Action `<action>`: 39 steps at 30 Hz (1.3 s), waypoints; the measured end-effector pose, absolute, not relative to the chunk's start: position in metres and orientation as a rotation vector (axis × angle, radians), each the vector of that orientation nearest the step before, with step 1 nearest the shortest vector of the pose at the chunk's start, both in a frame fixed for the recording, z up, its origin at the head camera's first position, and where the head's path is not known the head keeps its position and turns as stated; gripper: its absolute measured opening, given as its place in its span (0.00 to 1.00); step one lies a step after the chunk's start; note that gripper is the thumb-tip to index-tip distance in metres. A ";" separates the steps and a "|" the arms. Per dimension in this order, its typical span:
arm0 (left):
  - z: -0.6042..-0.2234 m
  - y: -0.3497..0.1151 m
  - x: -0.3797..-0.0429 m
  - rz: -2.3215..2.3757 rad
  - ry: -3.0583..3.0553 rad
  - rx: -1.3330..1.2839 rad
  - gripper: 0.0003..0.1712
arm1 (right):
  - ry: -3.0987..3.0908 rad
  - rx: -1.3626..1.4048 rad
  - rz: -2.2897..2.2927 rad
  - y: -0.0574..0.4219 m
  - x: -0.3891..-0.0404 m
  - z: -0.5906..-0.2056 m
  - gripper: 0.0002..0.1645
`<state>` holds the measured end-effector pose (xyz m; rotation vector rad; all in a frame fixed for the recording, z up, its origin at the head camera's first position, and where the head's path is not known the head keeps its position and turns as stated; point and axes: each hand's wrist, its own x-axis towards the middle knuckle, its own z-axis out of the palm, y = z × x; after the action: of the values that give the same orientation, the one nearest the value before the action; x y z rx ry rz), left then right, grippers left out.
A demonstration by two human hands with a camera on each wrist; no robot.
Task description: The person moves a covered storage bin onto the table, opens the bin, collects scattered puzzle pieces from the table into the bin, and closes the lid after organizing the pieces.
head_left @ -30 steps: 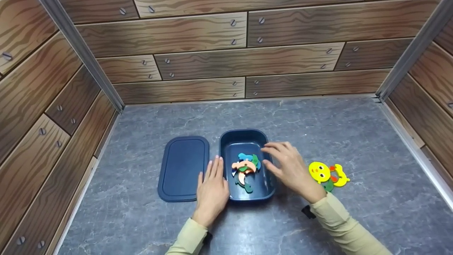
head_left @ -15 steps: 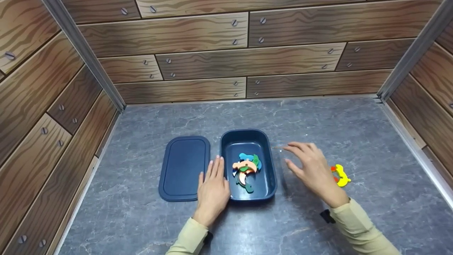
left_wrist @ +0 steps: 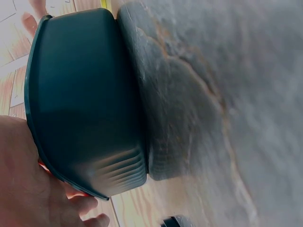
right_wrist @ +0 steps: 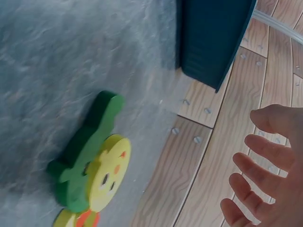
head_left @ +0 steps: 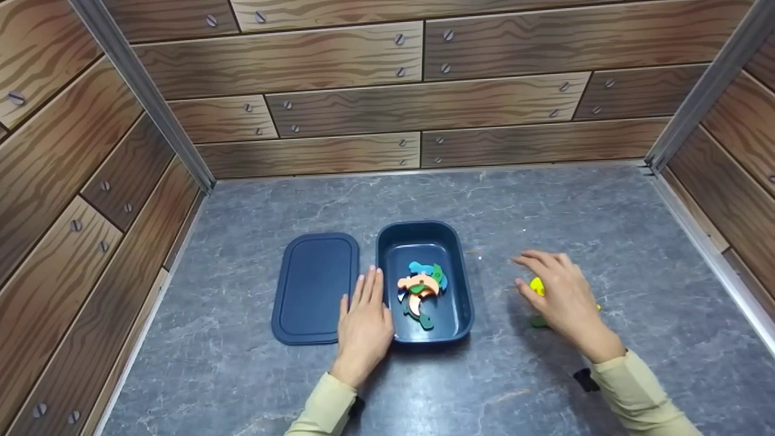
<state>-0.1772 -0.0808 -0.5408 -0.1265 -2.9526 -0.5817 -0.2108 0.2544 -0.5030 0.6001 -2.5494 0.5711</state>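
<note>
My left hand (head_left: 366, 324) lies along the left rim of a dark blue lidless box (head_left: 463, 315), its fingers straight. In the left wrist view the same hand (left_wrist: 28, 179) overlaps the rim beside the box wall (left_wrist: 87, 99). Several colourful animal-shaped pieces (head_left: 421, 284) lie piled inside. Off to the right, my right hand (head_left: 566, 297) hovers over more pieces, fingers spread and nothing in them. It partly hides a yellow piece (head_left: 536, 286) and a green one (head_left: 539, 321). The right wrist view shows the green animal piece (right_wrist: 87, 151) against the yellow face piece (right_wrist: 113, 172), with a yellow-and-red part below.
A flat dark blue lid (head_left: 315, 287) lies left of the box, close to the left hand. The grey marbled tabletop (head_left: 242, 375) is bounded by wood-patterned walls (head_left: 339, 109) at the back and both sides.
My right hand has moved from the box's right rim rightward and toward me, over the yellow and green pieces. My left hand and the box stay put.
</note>
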 end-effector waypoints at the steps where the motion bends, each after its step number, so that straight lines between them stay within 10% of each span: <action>1: -0.541 -0.081 -0.177 -0.582 -2.952 -0.127 0.34 | -2.555 0.591 0.572 0.256 -0.211 -0.505 0.24; 39: -0.539 -0.081 -0.176 -0.583 -2.962 -0.111 0.34 | -3.028 0.390 0.547 0.302 -0.213 -0.544 0.35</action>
<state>-0.1758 -0.0809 -0.5394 -0.1110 -2.9618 -0.5834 -0.2126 0.3016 -0.5438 0.3904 -3.0277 0.5473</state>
